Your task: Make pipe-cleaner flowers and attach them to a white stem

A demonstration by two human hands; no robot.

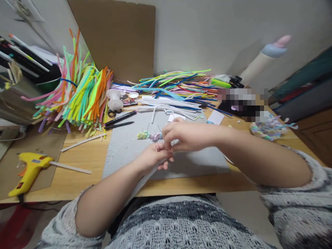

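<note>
Over the grey cutting mat (121,155), my two hands meet with their fingertips together. My left hand (157,156) is closed in a pinch, palm partly turned up. From above, my right hand (181,135) reaches in with curled fingers that touch the left ones. Whatever sits between the fingers is too small or hidden to name. Just beyond them on the mat lie a yellow-green fuzzy twisted piece (143,135) and a lilac one (155,136), each with thin wire-like stems. A white pipe cleaner (153,114) bends across the mat's back part.
Bundled colourful pipe cleaners (88,97) stand at left, with loose ones (176,84) along the back. A yellow glue gun (32,169) lies at far left. Black pens (120,119), scissors (114,112) and white spools (114,99) sit behind the mat. A pastel fuzzy coil (267,128) is at right.
</note>
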